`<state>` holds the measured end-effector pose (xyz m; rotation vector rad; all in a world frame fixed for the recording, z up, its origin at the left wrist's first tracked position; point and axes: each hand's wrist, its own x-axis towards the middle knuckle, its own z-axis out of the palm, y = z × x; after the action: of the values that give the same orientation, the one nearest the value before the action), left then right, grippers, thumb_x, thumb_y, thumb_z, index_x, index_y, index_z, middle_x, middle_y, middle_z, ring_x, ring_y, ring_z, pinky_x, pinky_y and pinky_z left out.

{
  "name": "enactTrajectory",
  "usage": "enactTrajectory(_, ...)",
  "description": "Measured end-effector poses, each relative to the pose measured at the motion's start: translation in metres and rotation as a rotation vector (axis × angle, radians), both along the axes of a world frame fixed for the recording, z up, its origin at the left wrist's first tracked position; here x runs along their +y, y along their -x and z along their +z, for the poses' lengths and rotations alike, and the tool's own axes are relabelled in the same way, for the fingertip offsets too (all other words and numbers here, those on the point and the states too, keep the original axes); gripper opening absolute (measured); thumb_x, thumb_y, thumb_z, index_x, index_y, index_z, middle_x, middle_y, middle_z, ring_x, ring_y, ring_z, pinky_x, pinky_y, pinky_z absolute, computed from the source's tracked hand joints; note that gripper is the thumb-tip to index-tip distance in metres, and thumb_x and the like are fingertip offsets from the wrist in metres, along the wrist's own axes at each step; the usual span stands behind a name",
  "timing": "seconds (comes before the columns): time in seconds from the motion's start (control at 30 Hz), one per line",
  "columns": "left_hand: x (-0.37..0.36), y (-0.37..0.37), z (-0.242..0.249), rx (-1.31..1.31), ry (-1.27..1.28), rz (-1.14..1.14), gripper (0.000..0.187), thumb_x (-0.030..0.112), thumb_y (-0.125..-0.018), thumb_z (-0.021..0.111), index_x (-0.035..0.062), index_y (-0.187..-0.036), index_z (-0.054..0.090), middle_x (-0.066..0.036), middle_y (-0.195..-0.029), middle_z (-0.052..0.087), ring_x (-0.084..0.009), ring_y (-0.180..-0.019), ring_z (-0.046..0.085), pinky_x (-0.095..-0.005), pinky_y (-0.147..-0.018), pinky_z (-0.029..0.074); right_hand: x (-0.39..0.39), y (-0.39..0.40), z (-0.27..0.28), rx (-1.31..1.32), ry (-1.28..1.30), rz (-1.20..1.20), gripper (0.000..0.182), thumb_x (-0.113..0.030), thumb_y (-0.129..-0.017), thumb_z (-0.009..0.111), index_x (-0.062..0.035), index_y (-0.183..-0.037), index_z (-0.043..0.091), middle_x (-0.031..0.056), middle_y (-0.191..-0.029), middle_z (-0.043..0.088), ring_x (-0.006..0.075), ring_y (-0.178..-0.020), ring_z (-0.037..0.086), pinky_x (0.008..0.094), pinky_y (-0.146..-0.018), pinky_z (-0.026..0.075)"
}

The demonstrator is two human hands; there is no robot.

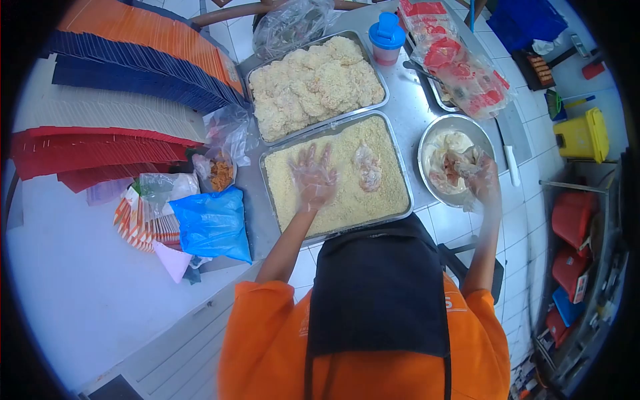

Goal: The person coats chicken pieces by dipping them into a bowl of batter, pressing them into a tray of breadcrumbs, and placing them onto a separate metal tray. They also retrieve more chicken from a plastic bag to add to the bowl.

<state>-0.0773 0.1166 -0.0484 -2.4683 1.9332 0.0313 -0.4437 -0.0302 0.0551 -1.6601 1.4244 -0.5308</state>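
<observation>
My left hand (313, 179), in a clear plastic glove, is spread flat over the bread crumbs (287, 200) in a metal tray (408, 183). To its right, a wet, battered piece of meat (367, 168) lies on the crumbs. At the right, my gloved right hand (483, 179) reaches over the rim of a steel bowl (427, 130) of pale batter (453, 140). Its fingers are closed on a raw, battered piece of meat (452, 168), partly hidden by the hand. Behind the crumb tray, a second metal tray (385, 100) is piled with crumb-coated pieces (317, 83).
A blue-lidded shaker cup (387, 40) and red-printed plastic packaging (460, 67) stand behind the bowl. A white-handled utensil (511, 165) lies right of it. On the left are stacked folded cartons (133, 87), a blue plastic bag (212, 225) and a bag of orange-brown crumbs (220, 173).
</observation>
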Motion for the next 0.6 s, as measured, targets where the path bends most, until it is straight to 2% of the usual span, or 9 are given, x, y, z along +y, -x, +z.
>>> enactTrajectory(0.07,0.003,0.004,0.006,0.054,-0.007,0.016,0.070,0.049,-0.085,0.050,0.0244,-0.147,0.031,-0.017,-0.148,0.035,-0.0375,-0.139,0.026,-0.0585,-0.112,0.010,0.004,-0.006,0.007,0.066,-0.016,-0.002,0.038,-0.004,-0.077,0.074,0.0012,-0.112,0.059,0.0095,-0.103,0.067,0.0164,-0.093,0.063,0.0311,-0.079,0.052)
enactTrajectory(0.13,0.001,0.007,0.009,0.295,-0.002,0.285,0.083,0.056,-0.076,0.061,0.0139,-0.143,0.037,-0.019,-0.141,0.043,-0.0373,-0.134,0.035,-0.0480,-0.112,0.023,0.004,-0.008,0.012,0.008,0.043,0.001,0.034,-0.010,-0.074,0.075,0.0028,-0.102,0.063,0.0128,-0.092,0.069,0.0205,-0.083,0.065,0.0345,-0.078,0.050)
enactTrajectory(0.17,-0.002,0.003,0.010,0.296,0.008,0.273,0.083,0.056,-0.076,0.061,0.0139,-0.143,0.037,-0.019,-0.141,0.043,-0.0373,-0.134,0.035,-0.0480,-0.112,0.023,0.000,-0.003,0.004,0.008,0.055,-0.009,0.034,-0.010,-0.074,0.075,0.0028,-0.102,0.063,0.0128,-0.092,0.069,0.0205,-0.083,0.065,0.0345,-0.078,0.050)
enactTrajectory(0.23,0.000,-0.013,0.015,0.428,-0.277,0.378,0.100,0.064,-0.063,0.071,0.0041,-0.138,0.042,-0.022,-0.136,0.048,-0.0354,-0.127,0.045,-0.0403,-0.106,0.035,-0.006,0.006,-0.012,-0.212,-0.073,0.025,0.045,-0.007,-0.077,0.076,0.0008,-0.116,0.055,0.0093,-0.104,0.066,0.0163,-0.094,0.063,0.0308,-0.076,0.053)
enactTrajectory(0.27,-0.001,-0.023,0.017,0.431,-0.274,0.368,0.100,0.064,-0.063,0.071,0.0041,-0.138,0.042,-0.022,-0.136,0.048,-0.0354,-0.127,0.045,-0.0403,-0.106,0.035,-0.003,0.009,-0.009,-0.208,-0.090,-0.010,0.045,-0.011,-0.079,0.075,-0.0002,-0.118,0.054,0.0083,-0.103,0.065,0.0156,-0.094,0.063,0.0292,-0.077,0.053)
enactTrajectory(0.33,-0.003,-0.043,0.021,0.446,-0.535,0.116,0.109,0.068,-0.056,0.076,-0.0007,-0.135,0.044,-0.024,-0.125,0.056,-0.0334,-0.117,0.055,-0.0365,-0.102,0.041,-0.014,0.035,-0.060,-0.156,-0.027,-0.029,0.046,-0.013,-0.080,0.074,-0.0008,-0.119,0.053,0.0089,-0.105,0.064,0.0159,-0.095,0.063,0.0289,-0.078,0.054)
enactTrajectory(0.37,-0.003,-0.048,0.021,0.449,-0.532,0.105,0.109,0.068,-0.056,0.076,-0.0007,-0.135,0.044,-0.024,-0.125,0.056,-0.0334,-0.117,0.055,-0.0365,-0.102,0.041,-0.018,0.046,-0.077,-0.108,0.033,-0.039,0.047,-0.015,-0.081,0.073,-0.0015,-0.121,0.052,0.0096,-0.107,0.064,0.0162,-0.096,0.063,0.0286,-0.080,0.054)
enactTrajectory(0.5,-0.006,-0.055,0.012,0.477,-0.601,-0.029,0.111,0.067,-0.053,0.078,-0.0035,-0.133,0.046,-0.024,-0.125,0.057,-0.0332,-0.118,0.055,-0.0370,-0.101,0.042,0.004,0.001,0.020,-0.182,-0.166,-0.125,0.046,-0.017,-0.082,0.072,0.0006,-0.120,0.053,0.0100,-0.108,0.064,0.0170,-0.095,0.063,0.0298,-0.082,0.054)
enactTrajectory(0.6,0.002,-0.061,-0.005,0.591,-0.471,-0.045,0.101,0.060,-0.056,0.081,-0.0030,-0.129,0.051,-0.021,-0.120,0.061,-0.0307,-0.113,0.058,-0.0353,-0.098,0.044,0.009,0.011,0.001,-0.358,-0.061,-0.171,0.040,-0.020,-0.085,0.068,-0.0012,-0.119,0.057,0.0097,-0.109,0.065,0.0164,-0.094,0.063,0.0313,-0.082,0.051)
